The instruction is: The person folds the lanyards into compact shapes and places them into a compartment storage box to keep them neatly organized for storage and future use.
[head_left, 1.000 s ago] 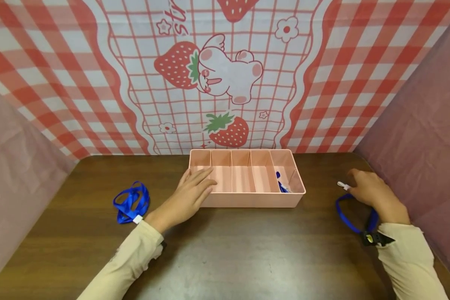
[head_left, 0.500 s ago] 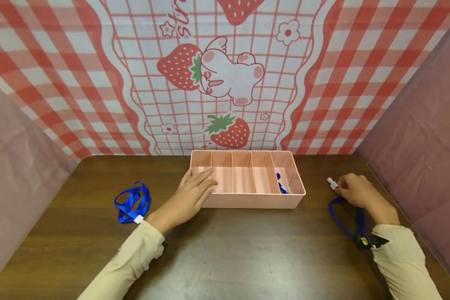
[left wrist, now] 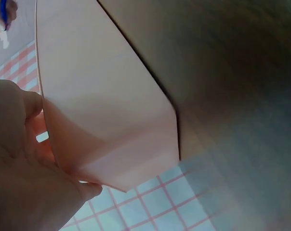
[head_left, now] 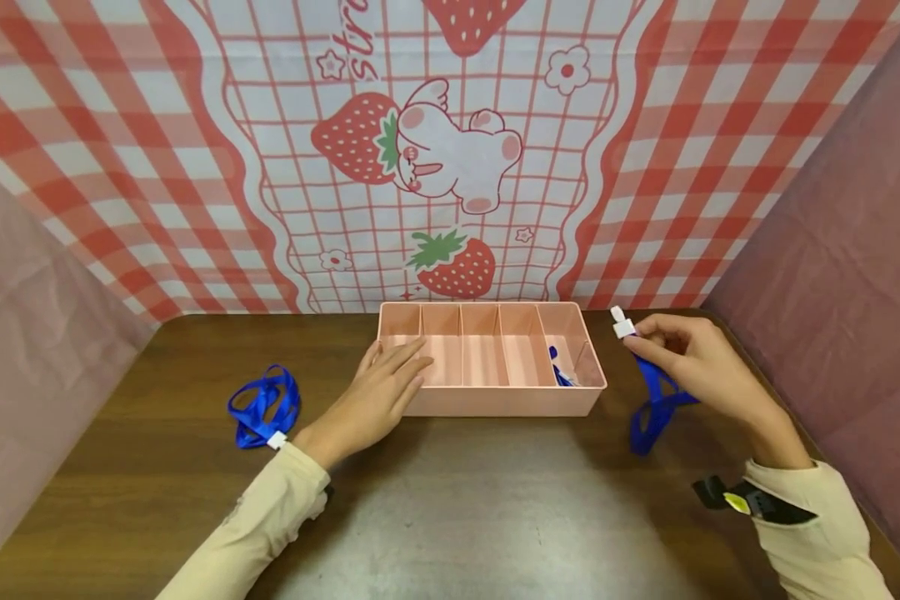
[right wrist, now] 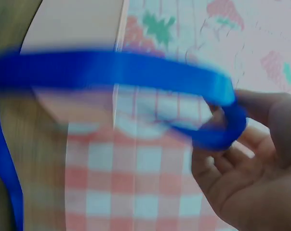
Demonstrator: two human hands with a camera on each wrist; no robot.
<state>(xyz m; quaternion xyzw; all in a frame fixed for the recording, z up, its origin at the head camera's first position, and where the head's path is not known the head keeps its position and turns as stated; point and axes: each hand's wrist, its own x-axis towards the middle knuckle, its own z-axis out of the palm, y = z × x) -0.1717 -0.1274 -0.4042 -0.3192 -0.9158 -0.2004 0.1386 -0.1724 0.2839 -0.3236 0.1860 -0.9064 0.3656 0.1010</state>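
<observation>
My left hand (head_left: 375, 400) rests on the near left corner of a pink divided organizer box (head_left: 495, 402), its fairly straight fingers reaching over the rim. In the left wrist view, the hand (left wrist: 20, 159) lies along the rim of the box (left wrist: 112, 96). To the right of the box, my right hand (head_left: 693, 354) pinches a blue lanyard (head_left: 652, 417) near its white clip (head_left: 622, 323). The strap hangs below that hand. In the right wrist view, the lanyard (right wrist: 112, 72) loops blurred across the hand (right wrist: 251, 178).
A second blue lanyard (head_left: 266, 408) lies bunched on the brown table (head_left: 457, 508), left of the box. Something blue and white (head_left: 562, 375) sits in the box's rightmost section. Behind stands a checked strawberry cloth (head_left: 450, 167); pink cloth (head_left: 825, 250) hangs at the right side.
My right hand has taken hold of the lanyard by its clip end, then lifted it and carried it left toward the box. The left hand has stayed on the box.
</observation>
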